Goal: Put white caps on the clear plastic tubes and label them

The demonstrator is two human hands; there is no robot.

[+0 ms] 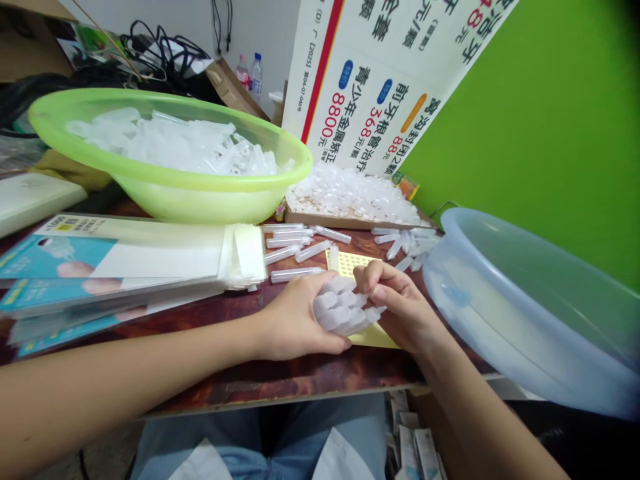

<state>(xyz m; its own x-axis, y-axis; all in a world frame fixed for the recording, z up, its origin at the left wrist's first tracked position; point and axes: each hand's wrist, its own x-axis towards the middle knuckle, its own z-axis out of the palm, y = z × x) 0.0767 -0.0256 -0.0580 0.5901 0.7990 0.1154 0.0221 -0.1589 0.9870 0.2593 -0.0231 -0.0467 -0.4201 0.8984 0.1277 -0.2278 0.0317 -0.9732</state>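
My left hand (300, 320) is wrapped round a bundle of translucent white plastic tubes (340, 308), their tapered ends pointing right. Close against the right side of that bundle, my right hand (397, 300) has thumb and forefinger pinched together; whatever is between them is too small to make out. Under both hands lies a yellow sheet of small round stickers (357, 263), partly covered. Several loose tubes (283, 255) are spread behind my left hand, and a small pile of shorter translucent pieces (407, 243) sits beyond my right hand.
A green basin (200, 200) full of white tubes stands back left. Printed card packages (150, 250) are stacked at left. Behind the hands is a shallow cardboard box (350, 217) of small clear parts. A bluish basin (520, 320) stands at right, beside a green wall (550, 133).
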